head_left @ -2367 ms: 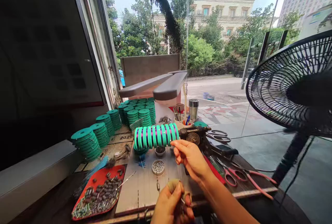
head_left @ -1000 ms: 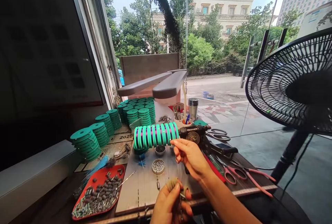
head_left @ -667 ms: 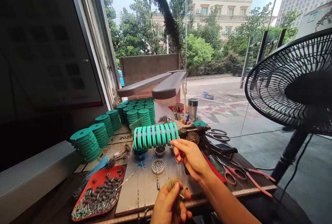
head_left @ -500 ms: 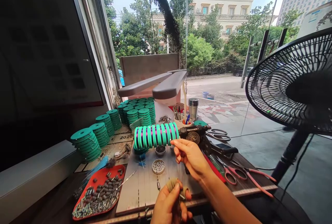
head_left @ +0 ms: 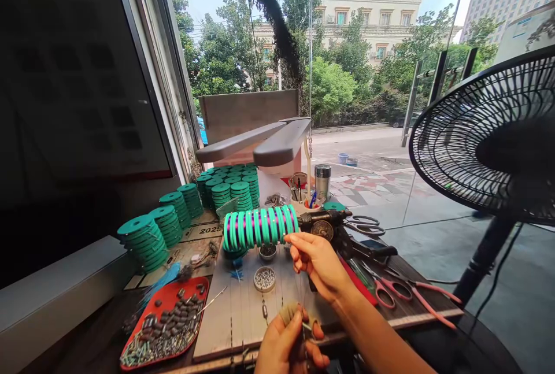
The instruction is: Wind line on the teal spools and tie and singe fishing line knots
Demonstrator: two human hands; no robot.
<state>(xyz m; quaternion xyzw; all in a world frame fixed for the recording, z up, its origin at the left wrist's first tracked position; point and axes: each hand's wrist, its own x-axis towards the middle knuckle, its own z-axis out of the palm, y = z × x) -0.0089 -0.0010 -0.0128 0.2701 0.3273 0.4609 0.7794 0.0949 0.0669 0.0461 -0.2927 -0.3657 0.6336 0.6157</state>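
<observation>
Tension on the thin line is kept by the right hand (head_left: 318, 264), pinched just under the spools (head_left: 260, 227), and the left hand (head_left: 289, 344), closed on a small piece at the table (head_left: 243, 310) edge. Slack could be let in by a slipped pinch, judging by the fine grip, and the line tangled or dropped.

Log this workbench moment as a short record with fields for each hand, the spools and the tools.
Left hand: left hand low at the bench edge, pinching a small tan pad.
Right hand: right hand raised by the row of teal plastic spools on a winder, fingertips pinched together.
Stock: stacks of teal spools on the left.
Tray: red tray of small dark metal weights.
Tools: pink-handled scissors on the right.
</observation>
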